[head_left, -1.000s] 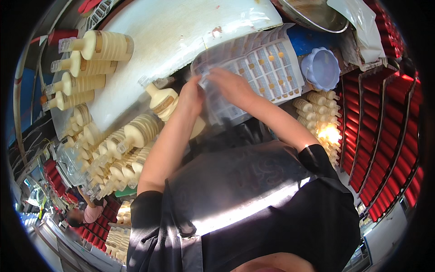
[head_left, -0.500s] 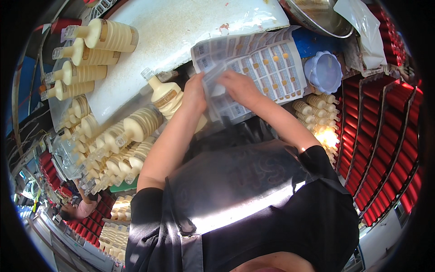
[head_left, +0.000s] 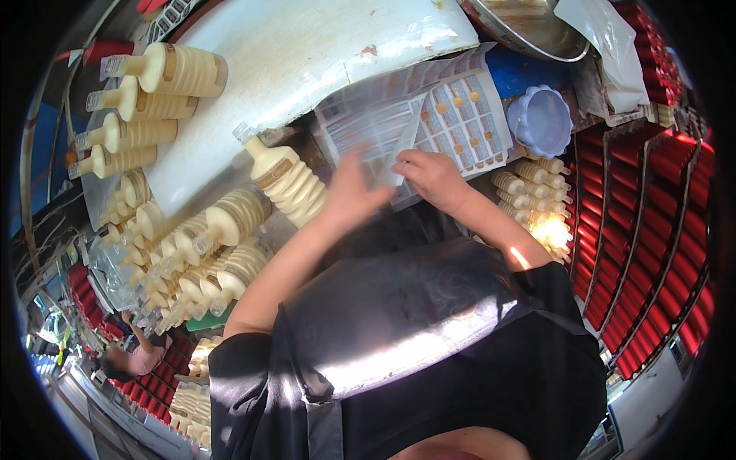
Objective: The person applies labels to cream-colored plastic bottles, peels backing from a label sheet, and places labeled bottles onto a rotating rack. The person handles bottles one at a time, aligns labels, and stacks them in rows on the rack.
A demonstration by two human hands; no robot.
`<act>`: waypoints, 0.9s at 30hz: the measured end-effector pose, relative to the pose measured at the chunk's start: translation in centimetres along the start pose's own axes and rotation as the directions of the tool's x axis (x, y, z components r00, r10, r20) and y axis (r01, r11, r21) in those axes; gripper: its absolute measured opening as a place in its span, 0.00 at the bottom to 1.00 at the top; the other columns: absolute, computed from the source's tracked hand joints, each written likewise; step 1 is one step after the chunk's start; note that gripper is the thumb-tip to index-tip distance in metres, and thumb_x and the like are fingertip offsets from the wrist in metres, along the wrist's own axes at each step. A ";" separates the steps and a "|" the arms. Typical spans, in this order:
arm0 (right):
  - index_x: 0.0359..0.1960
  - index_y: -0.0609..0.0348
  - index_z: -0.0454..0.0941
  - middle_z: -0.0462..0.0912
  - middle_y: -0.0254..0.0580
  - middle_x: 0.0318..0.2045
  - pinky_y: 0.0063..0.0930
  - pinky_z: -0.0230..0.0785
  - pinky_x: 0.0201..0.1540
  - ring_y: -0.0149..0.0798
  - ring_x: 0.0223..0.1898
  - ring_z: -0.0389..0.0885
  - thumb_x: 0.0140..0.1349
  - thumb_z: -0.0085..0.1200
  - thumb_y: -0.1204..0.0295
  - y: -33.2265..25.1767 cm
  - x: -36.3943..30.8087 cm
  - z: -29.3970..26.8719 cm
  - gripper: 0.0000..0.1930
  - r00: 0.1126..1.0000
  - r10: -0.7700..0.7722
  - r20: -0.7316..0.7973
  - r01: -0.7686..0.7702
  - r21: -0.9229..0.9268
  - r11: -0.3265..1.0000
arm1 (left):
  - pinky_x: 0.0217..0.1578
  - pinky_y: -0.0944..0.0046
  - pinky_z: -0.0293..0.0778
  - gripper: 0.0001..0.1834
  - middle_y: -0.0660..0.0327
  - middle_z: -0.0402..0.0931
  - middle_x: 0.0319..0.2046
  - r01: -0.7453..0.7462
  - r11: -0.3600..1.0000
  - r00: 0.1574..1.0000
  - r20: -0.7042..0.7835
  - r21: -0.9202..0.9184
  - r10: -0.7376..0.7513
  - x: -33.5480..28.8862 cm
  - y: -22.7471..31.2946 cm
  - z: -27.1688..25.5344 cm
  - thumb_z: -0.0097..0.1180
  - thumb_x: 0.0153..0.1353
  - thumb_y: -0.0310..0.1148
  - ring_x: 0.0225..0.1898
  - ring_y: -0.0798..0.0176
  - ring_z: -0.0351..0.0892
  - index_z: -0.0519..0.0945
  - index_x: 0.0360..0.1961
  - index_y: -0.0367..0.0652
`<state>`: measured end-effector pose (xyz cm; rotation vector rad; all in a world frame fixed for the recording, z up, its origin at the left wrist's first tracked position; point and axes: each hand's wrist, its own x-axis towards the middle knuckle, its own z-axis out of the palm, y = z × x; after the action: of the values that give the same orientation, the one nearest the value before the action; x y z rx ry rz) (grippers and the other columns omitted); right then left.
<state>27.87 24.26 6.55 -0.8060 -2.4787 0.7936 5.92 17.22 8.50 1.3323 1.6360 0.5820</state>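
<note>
A sheet of printed labels with gold and grey-blue patches lies in front of me. Over its left part a thin translucent sheet is folded back, and my right hand pinches its near edge between thumb and fingers. My left hand, smeared by motion, hovers by the near left part of the label sheet, thumb and fingers apart, nothing visible in it. Beside my left wrist a cream ribbed bottle with a clear neck and a brown-gold label lies tilted.
A white worktop spreads beyond the sheets, with several cream bottles at its left. More bottles are stacked near my left arm. To the right are a pale blue scalloped tub, a metal basin and racks of red bottles.
My left hand has let go of the sheet's left side and moved nearer to me. My right hand has shifted right and toward me, drawing the translucent sheet's edge along.
</note>
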 end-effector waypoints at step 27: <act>0.56 0.62 0.74 0.83 0.48 0.48 0.36 0.77 0.51 0.41 0.49 0.84 0.77 0.43 0.53 2.1 -10.3 -0.8 0.23 0.201 0.697 0.688 -0.394 0.708 -0.586 | 0.48 0.57 0.76 0.19 0.50 0.82 0.44 0.573 0.420 0.783 0.321 -0.703 -0.532 3.9 5.6 -2.5 0.47 0.59 0.19 0.45 0.55 0.82 0.77 0.52 0.25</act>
<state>36.84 19.46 3.71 -1.6214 -0.0129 2.1959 6.57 23.03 12.84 0.1055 1.3864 0.7078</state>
